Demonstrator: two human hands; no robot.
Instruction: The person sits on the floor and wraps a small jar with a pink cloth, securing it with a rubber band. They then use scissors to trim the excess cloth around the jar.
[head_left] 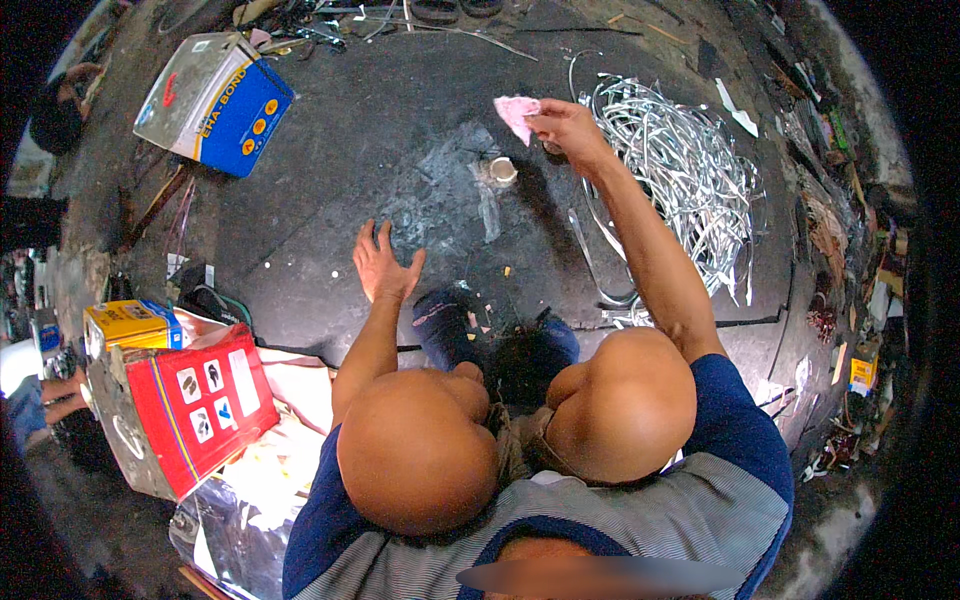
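Observation:
My right hand (565,128) reaches out toward the far side of the floor. Pinched between its thumb and fingers is a piece of pink cloth or foam (516,115); I cannot tell which. With fingers spread, my left hand (385,262) hovers over or rests on the dark floor mat (310,215) and holds nothing. Between the hands stands a small round pale cup-like thing (502,170) on a patch smeared with whitish residue (440,185). Right beside my right forearm lies a tangled heap of shiny silver strips (680,180).
A blue and silver square tin (215,105) stands at the far left. Nearer on the left are a red square tin (210,405), a yellow box (135,325) and a shiny sheet (235,540). Scraps and debris (830,200) line the right edge. Another person's leg (62,395) shows far left.

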